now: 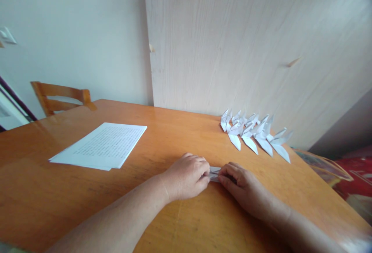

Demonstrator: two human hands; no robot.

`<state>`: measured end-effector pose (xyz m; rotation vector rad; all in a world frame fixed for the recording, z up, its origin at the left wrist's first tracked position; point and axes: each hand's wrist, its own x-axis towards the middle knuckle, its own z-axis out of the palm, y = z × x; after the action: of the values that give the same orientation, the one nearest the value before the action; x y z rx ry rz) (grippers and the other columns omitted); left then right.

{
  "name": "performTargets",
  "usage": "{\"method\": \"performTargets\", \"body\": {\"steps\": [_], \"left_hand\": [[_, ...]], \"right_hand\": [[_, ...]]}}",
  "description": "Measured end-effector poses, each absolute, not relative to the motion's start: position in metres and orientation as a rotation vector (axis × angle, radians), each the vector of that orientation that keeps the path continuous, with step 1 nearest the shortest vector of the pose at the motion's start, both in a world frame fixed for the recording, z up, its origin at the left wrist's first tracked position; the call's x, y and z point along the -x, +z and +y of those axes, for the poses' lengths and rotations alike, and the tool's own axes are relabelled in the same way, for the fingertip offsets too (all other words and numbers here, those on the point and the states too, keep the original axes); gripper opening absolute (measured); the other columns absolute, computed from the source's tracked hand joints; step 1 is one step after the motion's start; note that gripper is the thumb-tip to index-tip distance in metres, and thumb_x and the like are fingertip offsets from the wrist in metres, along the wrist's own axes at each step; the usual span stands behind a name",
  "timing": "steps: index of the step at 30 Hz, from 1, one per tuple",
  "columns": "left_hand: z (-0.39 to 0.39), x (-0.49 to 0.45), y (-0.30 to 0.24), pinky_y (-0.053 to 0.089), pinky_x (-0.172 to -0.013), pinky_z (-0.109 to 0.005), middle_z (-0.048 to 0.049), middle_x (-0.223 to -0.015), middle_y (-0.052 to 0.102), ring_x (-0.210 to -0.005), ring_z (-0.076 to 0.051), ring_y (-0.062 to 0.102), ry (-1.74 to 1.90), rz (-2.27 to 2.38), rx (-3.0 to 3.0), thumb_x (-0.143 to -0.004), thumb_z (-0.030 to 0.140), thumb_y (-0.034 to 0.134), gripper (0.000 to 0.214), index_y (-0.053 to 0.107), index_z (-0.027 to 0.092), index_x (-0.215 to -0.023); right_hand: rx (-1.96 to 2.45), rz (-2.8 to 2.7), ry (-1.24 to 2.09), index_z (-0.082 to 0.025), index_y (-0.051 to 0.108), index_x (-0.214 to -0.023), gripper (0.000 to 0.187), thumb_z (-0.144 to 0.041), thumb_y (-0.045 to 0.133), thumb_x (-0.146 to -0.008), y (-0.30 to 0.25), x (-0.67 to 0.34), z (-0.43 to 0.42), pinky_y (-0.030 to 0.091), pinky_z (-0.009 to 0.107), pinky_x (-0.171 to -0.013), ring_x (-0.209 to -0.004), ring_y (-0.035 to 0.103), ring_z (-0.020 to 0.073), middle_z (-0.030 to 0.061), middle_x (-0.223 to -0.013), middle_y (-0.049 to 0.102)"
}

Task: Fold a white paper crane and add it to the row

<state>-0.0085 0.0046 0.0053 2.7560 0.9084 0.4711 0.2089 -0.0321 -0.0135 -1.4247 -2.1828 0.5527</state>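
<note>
Between my two hands, low over the wooden table (174, 136), is a small folded piece of white paper (214, 173). My left hand (188, 175) pinches its left end, fingers curled and thumb pressed in. At the right end, the thumb and fingertips of my right hand (238, 183) close on the paper. Only the paper's middle shows, with a crease or dark line across it; both ends are hidden by my fingers. Beyond my right hand stand several folded white paper figures (250, 138) with pointed, upturned parts, set close together in rows.
A stack of printed paper sheets (107, 144) lies on the left of the table. Behind the far left corner is a wooden chair (62, 92). A pale wood panel (232, 51) rises along the back edge. Red packaging (356, 175) is beyond the right edge.
</note>
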Motion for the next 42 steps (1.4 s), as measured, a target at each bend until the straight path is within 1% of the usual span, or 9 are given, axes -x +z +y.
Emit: {"method": "performTargets", "body": {"steps": [3,7,11,16,20,23,28,32,42], "left_hand": [[0.003,0.008,0.006,0.040,-0.083,-0.033,0.0003,-0.086,0.065,-0.084,-0.018,0.059,0.492,0.932,-2.728,-0.084,0.025,0.062,0.006,0.058,0.020,-0.083],[0.003,0.008,0.005,0.038,-0.087,-0.035,0.0005,-0.090,0.066,-0.090,-0.017,0.060,0.486,0.940,-2.709,-0.088,0.021,0.056,0.007,0.060,0.020,-0.082],[0.003,0.008,0.003,0.036,-0.092,-0.038,-0.0005,-0.097,0.067,-0.096,-0.019,0.060,0.475,0.941,-2.685,-0.088,0.020,0.056,0.009,0.062,0.021,-0.082],[0.004,0.010,0.003,0.035,-0.093,-0.039,0.0003,-0.099,0.068,-0.098,-0.020,0.060,0.483,0.917,-2.647,-0.084,0.022,0.062,0.003,0.063,0.021,-0.081],[0.005,0.009,0.001,0.038,-0.091,-0.037,-0.0001,-0.099,0.068,-0.096,-0.020,0.061,0.483,0.929,-2.641,-0.078,0.018,0.064,0.003,0.062,0.020,-0.080],[0.006,0.007,-0.002,0.040,-0.090,-0.036,-0.0006,-0.097,0.067,-0.093,-0.019,0.061,0.504,0.967,-2.648,-0.079,0.018,0.062,0.002,0.062,0.020,-0.079],[0.007,0.003,-0.004,0.043,-0.083,-0.032,-0.0030,-0.092,0.064,-0.089,-0.019,0.060,0.512,1.033,-2.635,-0.087,0.025,0.057,0.013,0.063,0.019,-0.077],[0.008,0.001,-0.004,0.044,-0.079,-0.031,-0.0039,-0.092,0.062,-0.087,-0.018,0.059,0.510,1.058,-2.626,-0.090,0.026,0.055,0.015,0.065,0.019,-0.081],[0.004,-0.005,-0.002,0.040,-0.073,-0.031,-0.0036,-0.091,0.059,-0.086,-0.019,0.056,0.469,1.183,-2.635,-0.084,0.020,0.056,0.009,0.057,0.019,-0.075]], "right_hand": [[1.432,-2.177,0.561,-0.021,0.058,-0.083,0.016,-0.025,0.049,-0.095,-0.014,-0.210,-0.032,0.043,0.030,-0.072,-0.080,0.056,0.0164,0.0013,-0.085,0.061],[1.405,-2.180,0.594,-0.022,0.060,-0.085,0.015,-0.025,0.050,-0.095,-0.012,-0.210,-0.034,0.044,0.030,-0.073,-0.081,0.056,0.0160,0.0010,-0.086,0.061],[1.422,-2.184,0.624,-0.024,0.063,-0.088,0.007,-0.025,0.057,-0.090,-0.010,-0.209,-0.037,0.044,0.029,-0.073,-0.082,0.057,0.0158,0.0003,-0.089,0.061],[1.412,-2.189,0.622,-0.023,0.064,-0.079,0.013,-0.025,0.057,-0.090,-0.013,-0.208,-0.035,0.042,0.028,-0.073,-0.081,0.057,0.0156,-0.0003,-0.085,0.061],[1.451,-2.155,0.586,-0.022,0.061,-0.074,0.020,-0.027,0.055,-0.092,-0.016,-0.207,-0.031,0.041,0.028,-0.070,-0.077,0.056,0.0153,-0.0004,-0.080,0.060],[1.490,-2.146,0.570,-0.021,0.060,-0.072,0.023,-0.029,0.054,-0.092,-0.016,-0.204,-0.028,0.040,0.029,-0.069,-0.076,0.056,0.0160,0.0003,-0.079,0.061],[1.550,-2.138,0.528,-0.021,0.060,-0.075,0.019,-0.029,0.054,-0.091,-0.015,-0.201,-0.026,0.039,0.030,-0.069,-0.076,0.056,0.0175,0.0016,-0.080,0.063],[1.558,-2.122,0.536,-0.021,0.059,-0.077,0.015,-0.027,0.053,-0.090,-0.016,-0.201,-0.026,0.039,0.030,-0.068,-0.076,0.058,0.0179,0.0018,-0.080,0.065],[1.581,-2.103,0.491,-0.021,0.057,-0.078,0.012,-0.027,0.054,-0.088,-0.018,-0.199,-0.026,0.038,0.029,-0.065,-0.073,0.055,0.0177,0.0017,-0.078,0.063]]}}
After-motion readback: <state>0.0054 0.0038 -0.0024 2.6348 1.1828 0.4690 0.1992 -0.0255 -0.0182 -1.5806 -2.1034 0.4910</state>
